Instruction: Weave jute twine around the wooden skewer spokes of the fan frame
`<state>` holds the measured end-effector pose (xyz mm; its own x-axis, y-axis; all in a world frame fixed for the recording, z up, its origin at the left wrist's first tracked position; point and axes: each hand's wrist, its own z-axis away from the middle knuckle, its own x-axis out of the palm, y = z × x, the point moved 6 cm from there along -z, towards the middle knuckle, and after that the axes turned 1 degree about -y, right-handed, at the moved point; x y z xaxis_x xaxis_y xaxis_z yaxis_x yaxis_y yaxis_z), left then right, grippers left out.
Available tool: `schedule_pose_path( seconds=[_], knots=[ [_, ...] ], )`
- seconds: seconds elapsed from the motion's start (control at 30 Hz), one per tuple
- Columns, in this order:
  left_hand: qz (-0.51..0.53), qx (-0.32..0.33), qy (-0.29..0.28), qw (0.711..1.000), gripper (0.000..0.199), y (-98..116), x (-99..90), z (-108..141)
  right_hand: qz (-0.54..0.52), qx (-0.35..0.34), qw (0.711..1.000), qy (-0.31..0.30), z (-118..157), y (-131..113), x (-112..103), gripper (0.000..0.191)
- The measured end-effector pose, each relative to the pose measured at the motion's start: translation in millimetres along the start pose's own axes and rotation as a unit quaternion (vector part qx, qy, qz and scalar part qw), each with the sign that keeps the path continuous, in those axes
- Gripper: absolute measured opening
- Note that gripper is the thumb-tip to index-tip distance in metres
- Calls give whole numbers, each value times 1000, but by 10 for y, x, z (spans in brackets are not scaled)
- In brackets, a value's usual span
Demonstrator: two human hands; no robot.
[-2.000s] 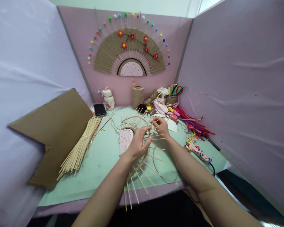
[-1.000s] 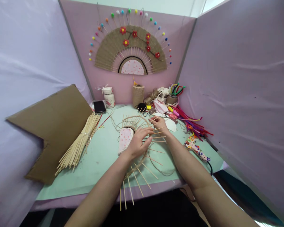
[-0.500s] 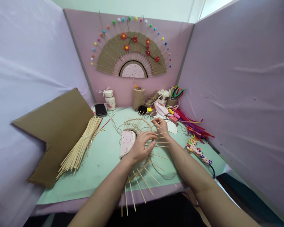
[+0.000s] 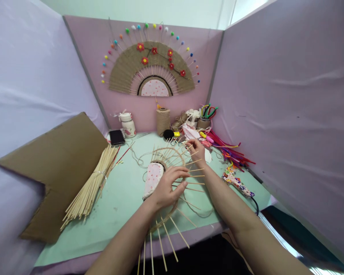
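A small fan frame lies in front of me, its half-round base [image 4: 153,176] covered in white cloth with pink dots. Thin wooden sticks [image 4: 180,231] spread from it toward the right and toward me. Twine [image 4: 172,148] runs across the sticks in an arc, with loose loops on the table. My left hand [image 4: 172,184] is over the frame, its fingers and thumb closed around the sticks and twine at the arc. Beyond it, my right hand [image 4: 197,150] pinches by the far sticks, apparently on the twine; its fingertips are partly hidden.
A tied bundle of sticks [image 4: 88,187] and brown cardboard [image 4: 54,164] lie left. Behind are a phone [image 4: 116,137], bottle [image 4: 128,125] and twine spool [image 4: 163,120]. A glue gun [image 4: 237,182] and pipe cleaners [image 4: 232,154] lie right. A finished fan [image 4: 123,72] hangs on the wall.
My view has shifted a little, so the surroundings sit further left. The fan frame has turned slightly, its near sticks swinging toward me and left. Both hands keep their closed holds.
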<state>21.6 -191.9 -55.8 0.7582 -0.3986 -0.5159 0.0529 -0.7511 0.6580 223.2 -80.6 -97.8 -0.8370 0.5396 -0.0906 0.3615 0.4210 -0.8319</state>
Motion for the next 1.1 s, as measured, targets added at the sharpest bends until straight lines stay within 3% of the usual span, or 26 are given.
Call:
schedule_pose_path(
  seconds=[0.27,0.7,0.87,1.1],
  knots=[
    [-4,-4,-23,1000,23,-2,45,12,1,-52,998,31,-92,-61,-142,20],
    [-4,3,-54,999,24,17,86,18,-44,35,998,-36,-186,87,-100,26],
    [-4,10,-58,998,26,42,81,15,-45,91,990,-100,-95,151,76,26],
    [-36,13,-69,997,29,-6,115,38,-98,195,962,-167,274,202,461,30]
  ],
)
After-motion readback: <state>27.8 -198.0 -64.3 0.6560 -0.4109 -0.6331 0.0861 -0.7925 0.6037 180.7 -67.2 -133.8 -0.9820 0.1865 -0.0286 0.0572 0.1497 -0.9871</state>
